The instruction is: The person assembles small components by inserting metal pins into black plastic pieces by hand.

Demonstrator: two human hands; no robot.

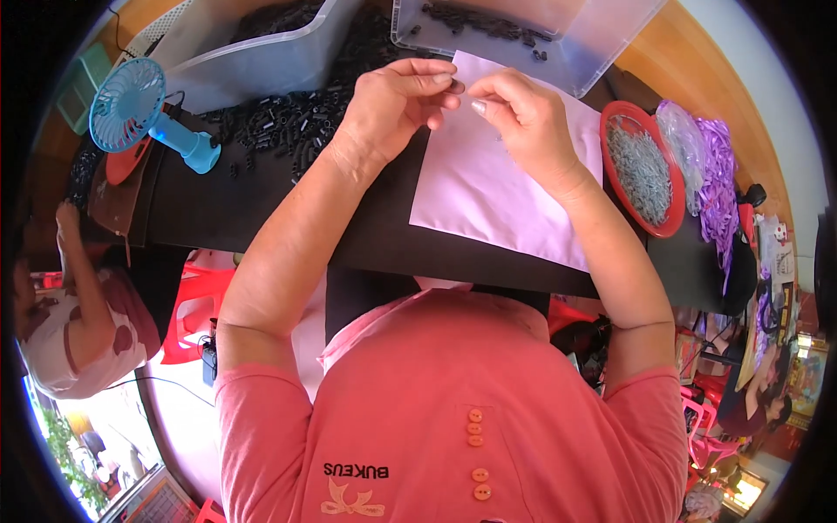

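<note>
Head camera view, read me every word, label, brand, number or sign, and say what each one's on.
Coral shirt: dark lettering beside a pale bow emblem; legible, but I don't copy out wording.
Pale item near the right edge: print too small to read.
Blue fan, pink sheet, red dish: no readable text.

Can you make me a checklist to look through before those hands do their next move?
1. Left hand has something: ok, a small dark piece shows at its fingertips.
2. Right hand has something: cannot tell, its fingertips are pinched close and anything there is too tiny.
3. Pink sheet spread out: ok, below the hands on the dark table.
4. Silvery pieces inside the red dish: ok.
5. Black pieces tidied up: not ok, many lie loose.
6. Blue fan running: cannot tell.
</note>
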